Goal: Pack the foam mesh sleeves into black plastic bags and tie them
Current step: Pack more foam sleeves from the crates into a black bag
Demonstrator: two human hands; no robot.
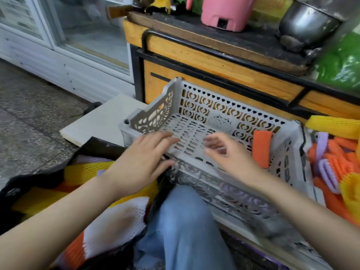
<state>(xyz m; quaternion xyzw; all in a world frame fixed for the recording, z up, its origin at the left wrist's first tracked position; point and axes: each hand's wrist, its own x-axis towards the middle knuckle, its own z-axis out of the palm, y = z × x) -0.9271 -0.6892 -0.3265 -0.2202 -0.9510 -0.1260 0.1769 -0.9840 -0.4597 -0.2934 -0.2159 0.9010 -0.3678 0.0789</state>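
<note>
Reaching into a grey basket (229, 121) with both hands, one orange foam sleeve (261, 149) inside.

Rests the left hand (144, 158) flat on the near left rim, fingers straight, gripping nothing. Holds the right hand (228, 152) over the basket floor, fingers loosely bent and blurry, empty too. Orange sleeve propped against the right wall, long side running up and down, top end toward the far rim, near the right hand but not touching. Black plastic bag (48, 172) open on the floor at the left, under the left arm, with a yellow sleeve (83, 170) lying left to right and a white sleeve (116, 217) at its mouth. More sleeves (339, 162), orange, purple and yellow, piled right of the basket. Behind, a wooden desk (194, 49) with a pink tub (226, 10) and a metal pot (303, 22) on top.
</note>
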